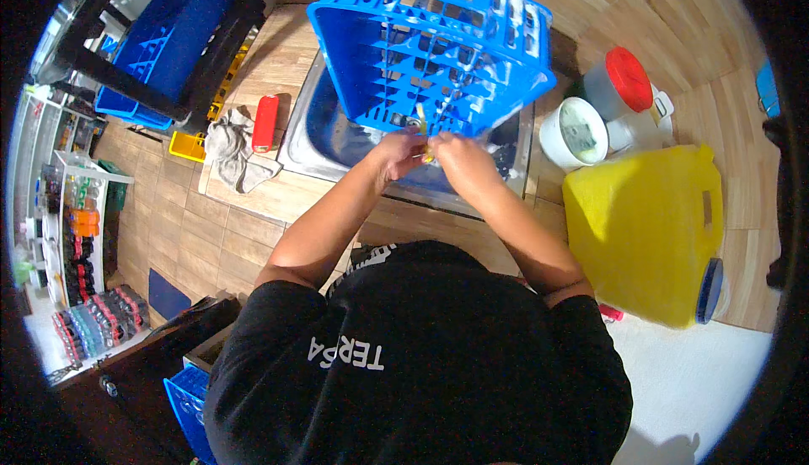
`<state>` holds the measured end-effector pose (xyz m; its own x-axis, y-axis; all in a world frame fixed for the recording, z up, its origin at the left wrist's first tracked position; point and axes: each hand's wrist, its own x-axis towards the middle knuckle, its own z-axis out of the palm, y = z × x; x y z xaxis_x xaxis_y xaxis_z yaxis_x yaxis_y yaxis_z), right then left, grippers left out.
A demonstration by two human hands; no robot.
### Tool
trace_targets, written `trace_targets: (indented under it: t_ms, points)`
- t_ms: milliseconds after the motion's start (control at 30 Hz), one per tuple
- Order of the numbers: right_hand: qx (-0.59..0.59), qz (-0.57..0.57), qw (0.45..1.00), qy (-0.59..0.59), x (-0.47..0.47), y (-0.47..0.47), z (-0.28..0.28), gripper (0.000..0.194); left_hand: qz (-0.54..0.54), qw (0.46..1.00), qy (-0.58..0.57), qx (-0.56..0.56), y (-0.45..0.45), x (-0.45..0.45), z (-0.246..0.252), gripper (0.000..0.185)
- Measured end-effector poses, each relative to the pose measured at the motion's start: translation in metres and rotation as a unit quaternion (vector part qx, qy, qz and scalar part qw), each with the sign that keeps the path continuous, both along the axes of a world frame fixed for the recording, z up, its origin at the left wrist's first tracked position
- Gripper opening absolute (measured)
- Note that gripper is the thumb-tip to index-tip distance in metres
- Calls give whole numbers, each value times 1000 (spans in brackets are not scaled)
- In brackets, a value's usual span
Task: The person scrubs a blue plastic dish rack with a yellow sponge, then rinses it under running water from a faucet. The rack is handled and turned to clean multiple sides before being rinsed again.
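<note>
A large blue plastic crate [436,76] with slotted walls and white suds stands tilted in the stainless-steel sink [303,143], its open side toward me. My left hand [401,152] and my right hand [456,154] meet low in front of the crate, over the sink. Between them the fingers hold a small thin yellow item [429,151]; it is too small and partly covered to name. A narrow pale strip rises just above the left fingers, perhaps part of the same item.
Left of the sink lie a grey cloth [231,149] and a red box [265,122]. At right stand a white tub [574,133] holding cloudy water, a red-lidded container [629,79] and a yellow jerrycan [638,231]. Another blue crate [170,42] sits in a black rack.
</note>
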<state>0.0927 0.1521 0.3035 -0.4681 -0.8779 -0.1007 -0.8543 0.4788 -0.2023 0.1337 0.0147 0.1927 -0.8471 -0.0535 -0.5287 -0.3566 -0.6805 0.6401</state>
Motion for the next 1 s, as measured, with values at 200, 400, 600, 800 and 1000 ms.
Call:
trace_targets:
  t_ms: [200,400,600,800,1000]
  points:
    - [-301,2,878,372,-63,-33,78,32,157,856,71,-488,-47,27,34,36]
    - [-133,10,943,305,-99,-64,111,33,174,670,29,-722,-92,0,108,31]
    - [-141,14,961,239,-116,-74,124,34,101,589,-35,-801,-107,-1,134,31]
    - [-140,25,965,219,-132,-66,114,35,56,510,-66,-856,-98,29,158,36]
    - [-149,35,977,151,-136,-71,111,46,35,415,-76,-906,-89,16,168,34]
